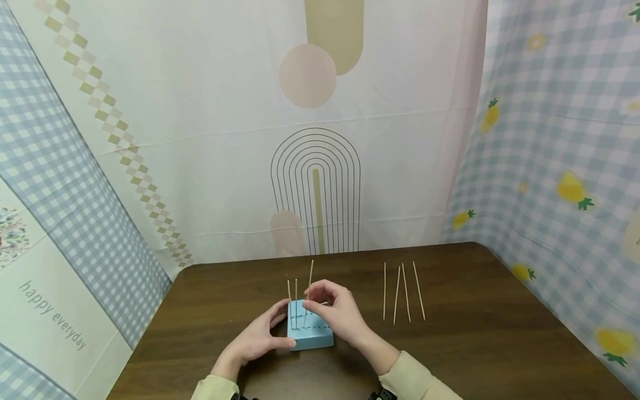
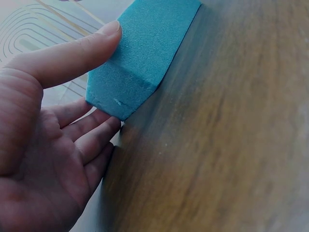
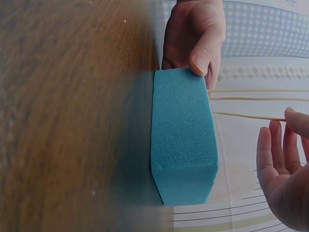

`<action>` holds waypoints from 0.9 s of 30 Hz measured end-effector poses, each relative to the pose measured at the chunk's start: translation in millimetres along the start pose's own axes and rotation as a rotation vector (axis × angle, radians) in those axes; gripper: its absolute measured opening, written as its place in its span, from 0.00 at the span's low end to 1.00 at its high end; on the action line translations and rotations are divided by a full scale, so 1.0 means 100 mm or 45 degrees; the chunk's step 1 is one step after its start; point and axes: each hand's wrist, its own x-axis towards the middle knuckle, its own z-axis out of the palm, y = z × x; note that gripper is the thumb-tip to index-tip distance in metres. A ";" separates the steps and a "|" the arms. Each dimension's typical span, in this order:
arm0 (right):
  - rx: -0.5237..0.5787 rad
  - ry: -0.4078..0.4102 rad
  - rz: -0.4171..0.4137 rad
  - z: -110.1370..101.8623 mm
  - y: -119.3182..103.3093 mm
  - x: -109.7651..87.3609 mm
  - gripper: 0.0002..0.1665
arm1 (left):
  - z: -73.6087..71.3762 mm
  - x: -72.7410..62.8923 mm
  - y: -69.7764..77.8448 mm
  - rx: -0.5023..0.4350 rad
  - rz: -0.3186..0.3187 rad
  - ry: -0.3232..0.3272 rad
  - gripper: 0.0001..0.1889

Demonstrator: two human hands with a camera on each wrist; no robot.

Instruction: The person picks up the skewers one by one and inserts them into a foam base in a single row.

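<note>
the thin wooden stick (image 1: 311,273) is in my right hand (image 1: 340,314), pinched between thumb and fingers and slightly tilted, over the blue foam block (image 1: 312,341). its lower end meets the block's top face; i can't tell whether it has gone in. that top carries rows of small dark marks. my left hand (image 1: 257,336) grips the block at its left end, thumb on the near corner and the other fingers round the side. close to that end, two more sticks, a left one (image 1: 288,291) and a right one (image 1: 296,291), stand upright in the block, side by side and apart. well off to the right, four loose sticks (image 1: 406,294) lie on the dark wooden table (image 1: 500,339), roughly lengthwise away from me. behind the table hangs a pale printed cloth (image 1: 225,183), and at the right a checked cloth (image 1: 540,128) with yellow fruit.
</note>
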 end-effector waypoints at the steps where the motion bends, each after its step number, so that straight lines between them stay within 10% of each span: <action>1: -0.005 -0.003 0.000 0.00 0.00 0.00 0.11 | 0.00 0.00 0.00 0.003 -0.002 0.003 0.56; 27: -0.043 -0.042 -0.008 0.02 -0.02 0.00 0.12 | -0.01 -0.03 0.03 -0.029 0.000 -0.007 0.54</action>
